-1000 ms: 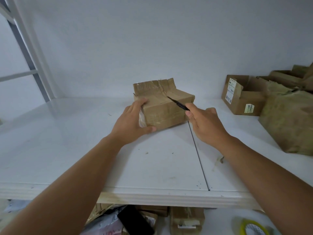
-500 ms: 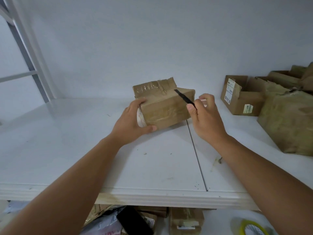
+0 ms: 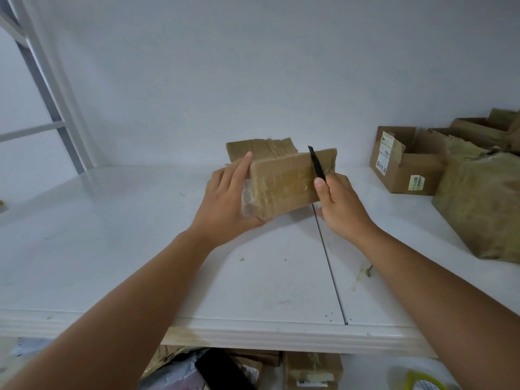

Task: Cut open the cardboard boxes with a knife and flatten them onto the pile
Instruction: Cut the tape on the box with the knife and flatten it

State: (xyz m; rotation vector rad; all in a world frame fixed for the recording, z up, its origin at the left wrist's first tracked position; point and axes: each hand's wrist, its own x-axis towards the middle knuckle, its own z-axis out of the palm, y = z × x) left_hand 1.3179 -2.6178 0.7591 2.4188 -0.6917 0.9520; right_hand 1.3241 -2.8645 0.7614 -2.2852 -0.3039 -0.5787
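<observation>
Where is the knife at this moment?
In the head view, the knife is a little right of centre, held in the right hand, its black blade pointing up across the right end of the taped cardboard box that the left hand steadies.

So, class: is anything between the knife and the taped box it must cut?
Nothing visible. The right hand holds the knife with its blade in front of the box, while the left hand grips the box's left end, clear of the blade.
</observation>
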